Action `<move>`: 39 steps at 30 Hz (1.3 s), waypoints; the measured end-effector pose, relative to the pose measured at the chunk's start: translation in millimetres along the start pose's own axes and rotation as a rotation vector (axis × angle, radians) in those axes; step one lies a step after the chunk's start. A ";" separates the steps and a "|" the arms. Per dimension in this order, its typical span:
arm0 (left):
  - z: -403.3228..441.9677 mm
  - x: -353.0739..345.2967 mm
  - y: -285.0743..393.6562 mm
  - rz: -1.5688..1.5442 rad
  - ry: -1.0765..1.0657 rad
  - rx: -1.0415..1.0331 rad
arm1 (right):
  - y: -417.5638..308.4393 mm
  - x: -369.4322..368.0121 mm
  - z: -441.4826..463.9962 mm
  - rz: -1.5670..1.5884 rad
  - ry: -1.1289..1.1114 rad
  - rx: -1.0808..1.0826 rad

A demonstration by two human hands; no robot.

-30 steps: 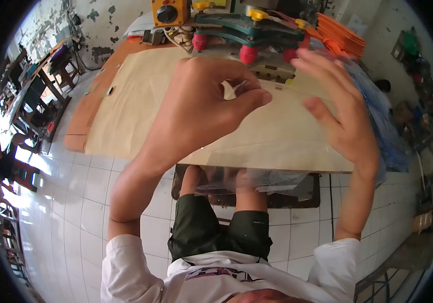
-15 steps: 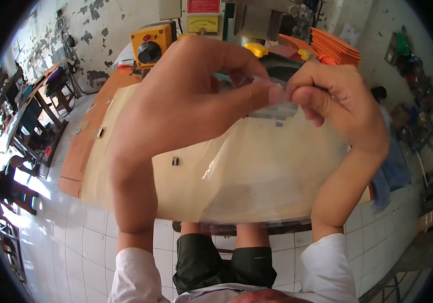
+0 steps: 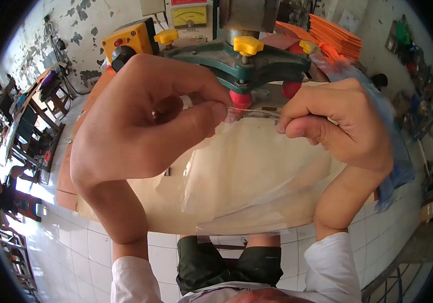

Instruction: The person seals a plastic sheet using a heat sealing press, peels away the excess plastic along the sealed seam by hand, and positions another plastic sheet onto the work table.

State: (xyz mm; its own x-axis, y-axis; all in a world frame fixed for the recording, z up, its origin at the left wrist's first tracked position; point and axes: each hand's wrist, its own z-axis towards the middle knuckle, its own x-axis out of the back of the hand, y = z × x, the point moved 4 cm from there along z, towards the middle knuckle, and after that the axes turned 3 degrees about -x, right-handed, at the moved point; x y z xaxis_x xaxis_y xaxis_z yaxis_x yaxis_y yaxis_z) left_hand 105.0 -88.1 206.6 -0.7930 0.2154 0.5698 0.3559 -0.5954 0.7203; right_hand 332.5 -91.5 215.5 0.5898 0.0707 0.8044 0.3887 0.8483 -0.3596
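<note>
While both hands (image 3: 141, 121) (image 3: 345, 121) pinch clear film (image 3: 257, 177), tan tabletop (image 3: 173, 207) below, bracket (image 3: 272, 64) beyond.

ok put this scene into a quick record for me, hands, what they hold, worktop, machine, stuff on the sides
left hand: thumb and fingers pinching the sheet's upper edge
right hand: pinching the same edge, apart from the left
held: clear plastic sheet, spanning between both hands
worktop: tan covering
machine: green frame, yellow knobs
left side: yellow control box
right side: orange stack
</note>
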 end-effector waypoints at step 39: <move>-5.2 -11.7 15.9 0.132 0.017 -0.208 | -11.9 -35.8 19.5 0.350 0.142 -0.129</move>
State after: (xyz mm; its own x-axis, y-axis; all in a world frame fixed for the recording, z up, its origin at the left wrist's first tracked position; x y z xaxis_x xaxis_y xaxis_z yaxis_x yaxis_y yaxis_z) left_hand 117.4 -104.1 209.3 -0.7552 0.1128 0.6458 0.3491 -0.7646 0.5418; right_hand 293.0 -93.8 200.2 0.7908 0.2630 0.5527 0.2275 0.7121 -0.6642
